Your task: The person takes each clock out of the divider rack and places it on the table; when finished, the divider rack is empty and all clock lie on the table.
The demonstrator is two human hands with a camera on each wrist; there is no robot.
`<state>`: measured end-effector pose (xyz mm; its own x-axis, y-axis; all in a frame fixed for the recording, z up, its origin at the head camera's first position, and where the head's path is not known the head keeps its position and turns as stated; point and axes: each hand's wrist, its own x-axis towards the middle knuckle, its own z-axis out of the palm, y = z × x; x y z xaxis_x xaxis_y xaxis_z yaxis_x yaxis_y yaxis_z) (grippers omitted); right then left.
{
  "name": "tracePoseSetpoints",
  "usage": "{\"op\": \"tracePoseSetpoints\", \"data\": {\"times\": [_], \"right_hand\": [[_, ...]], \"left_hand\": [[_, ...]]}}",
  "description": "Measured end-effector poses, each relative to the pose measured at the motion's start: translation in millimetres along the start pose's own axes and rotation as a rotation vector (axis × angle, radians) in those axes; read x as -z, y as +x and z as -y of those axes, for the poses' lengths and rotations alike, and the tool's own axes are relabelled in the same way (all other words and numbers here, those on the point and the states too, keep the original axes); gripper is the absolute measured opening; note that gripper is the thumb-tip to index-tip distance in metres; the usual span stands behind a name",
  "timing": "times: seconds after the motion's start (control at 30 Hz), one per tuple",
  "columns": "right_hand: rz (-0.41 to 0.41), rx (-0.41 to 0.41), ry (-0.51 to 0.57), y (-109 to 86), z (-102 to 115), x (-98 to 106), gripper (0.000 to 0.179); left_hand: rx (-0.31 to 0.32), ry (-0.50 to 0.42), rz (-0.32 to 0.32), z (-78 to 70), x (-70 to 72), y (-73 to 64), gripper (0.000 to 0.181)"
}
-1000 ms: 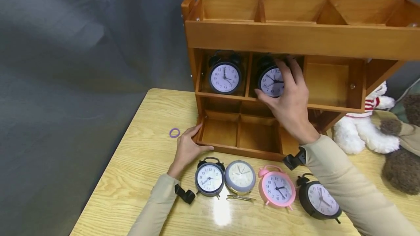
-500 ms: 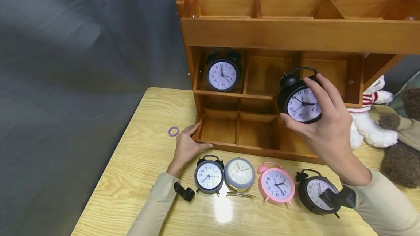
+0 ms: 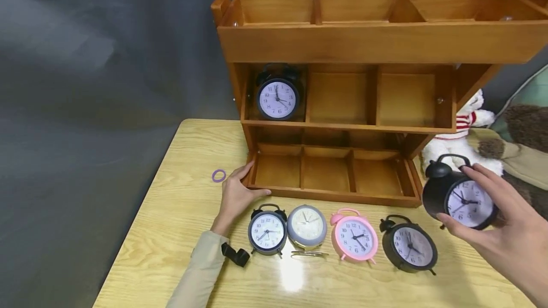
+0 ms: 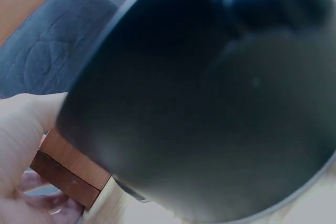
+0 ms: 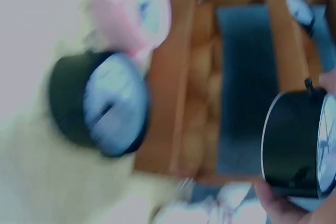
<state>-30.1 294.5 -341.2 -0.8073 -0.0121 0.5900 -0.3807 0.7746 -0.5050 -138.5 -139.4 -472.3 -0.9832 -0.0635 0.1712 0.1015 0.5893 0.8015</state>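
Observation:
My right hand holds a black twin-bell alarm clock in the air at the right, thumb below and fingers above its face. In the right wrist view the clock's black case shows at the right edge. My left hand grips the lower left corner of a wooden shelf, thumb along the front edge. Another black alarm clock stands in the left compartment of the middle tier. A dark rounded clock body fills most of the left wrist view.
In front of the shelf lie a dark grey alarm clock, a round grey clock, a pink alarm clock and a black alarm clock. A purple ring lies left. Stuffed toys sit behind the right side.
My right hand has taken the black alarm clock out of the middle compartment and carried it right and down, past the shelf. My left hand keeps its grip on the corner.

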Motion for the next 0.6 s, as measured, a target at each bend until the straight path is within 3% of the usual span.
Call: {"op": "tracePoseSetpoints", "data": {"times": [0.17,0.37,0.47,0.6], "right_hand": [[0.07,-0.05,-0.062,-36.0,-41,13,0.095],[0.103,-0.161,-0.124,-87.4,-73,16,0.084],[0.19,-0.214,-0.201,-103.1,-83,18,0.093],[0.366,-0.264,-0.321,-113.8,-95,23,0.106]], "left_hand": [[-0.019,0.01,-0.02,0.3,1.5,0.5,0.092],[-0.004,0.016,0.006,-0.4,1.0,0.8,0.092],[0.003,0.01,0.006,-1.4,1.2,0.0,0.092],[0.003,0.001,0.012,-2.1,-0.5,-1.2,0.091]]}}
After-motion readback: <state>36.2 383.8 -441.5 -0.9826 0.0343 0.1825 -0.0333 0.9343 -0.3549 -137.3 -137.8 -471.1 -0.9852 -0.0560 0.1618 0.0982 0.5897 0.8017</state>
